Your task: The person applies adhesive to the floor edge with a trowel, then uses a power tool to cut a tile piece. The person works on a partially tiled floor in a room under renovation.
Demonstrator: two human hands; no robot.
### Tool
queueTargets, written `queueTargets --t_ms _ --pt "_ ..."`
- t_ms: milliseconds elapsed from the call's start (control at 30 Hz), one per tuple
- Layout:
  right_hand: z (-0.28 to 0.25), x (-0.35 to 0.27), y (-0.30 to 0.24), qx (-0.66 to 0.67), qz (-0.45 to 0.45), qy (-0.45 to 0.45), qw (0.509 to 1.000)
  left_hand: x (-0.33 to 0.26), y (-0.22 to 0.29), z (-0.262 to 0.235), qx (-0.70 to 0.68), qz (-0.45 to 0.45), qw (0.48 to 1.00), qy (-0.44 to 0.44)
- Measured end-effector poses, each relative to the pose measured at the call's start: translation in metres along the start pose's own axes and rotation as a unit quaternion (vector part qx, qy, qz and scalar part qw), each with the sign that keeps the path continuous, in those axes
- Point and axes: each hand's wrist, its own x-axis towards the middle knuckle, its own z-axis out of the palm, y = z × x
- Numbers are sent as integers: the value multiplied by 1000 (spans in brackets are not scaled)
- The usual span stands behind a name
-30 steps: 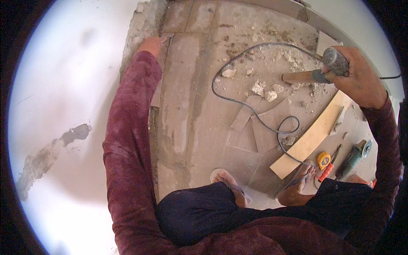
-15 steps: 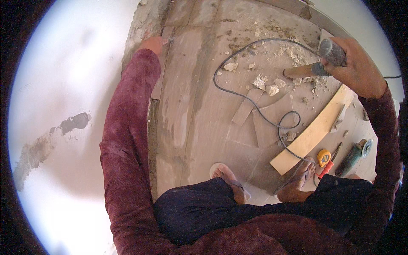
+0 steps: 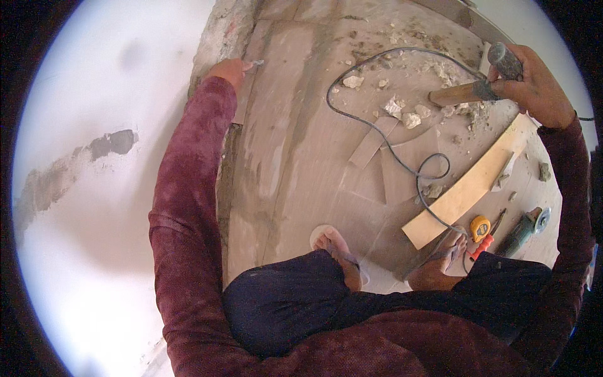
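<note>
My left hand reaches far along the wall's foot, over the tile edge. Its fingers are closed at the tips, where a small pale thing shows, too small to name. Under and beside it run long brownish floor tiles, smeared with grey. At the far right, my right hand grips a hammer around its head. The wooden handle points left, above the floor, and the blunt grey end of the head stands out past my fingers.
A black cable loops across the floor. Rubble chunks and cut tile pieces lie mid-floor. A pale board, yellow tape measure, red-handled tool and angle grinder lie at right, near my feet.
The view has shifted slightly. My left hand has moved a little nearer along the wall edge. My right hand still grips the hammer in about the same place.
</note>
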Motion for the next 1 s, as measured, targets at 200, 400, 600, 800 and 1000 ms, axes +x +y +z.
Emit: queueTargets --t_ms 200,400,600,800,1000 --pt "5 9 29 -11 -70 17 997 -17 -31 50 -9 76 992 98" --pt "10 5 6 -16 -34 34 999 -55 -15 79 -121 -39 979 161" --pt "6 6 -12 2 -16 -16 1000 -60 3 100 -191 -89 949 234" --pt "12 7 -3 5 -29 24 999 -54 4 114 -205 -108 950 211" --pt "13 1 -7 -6 -19 55 998 -62 24 126 -177 -101 958 203"
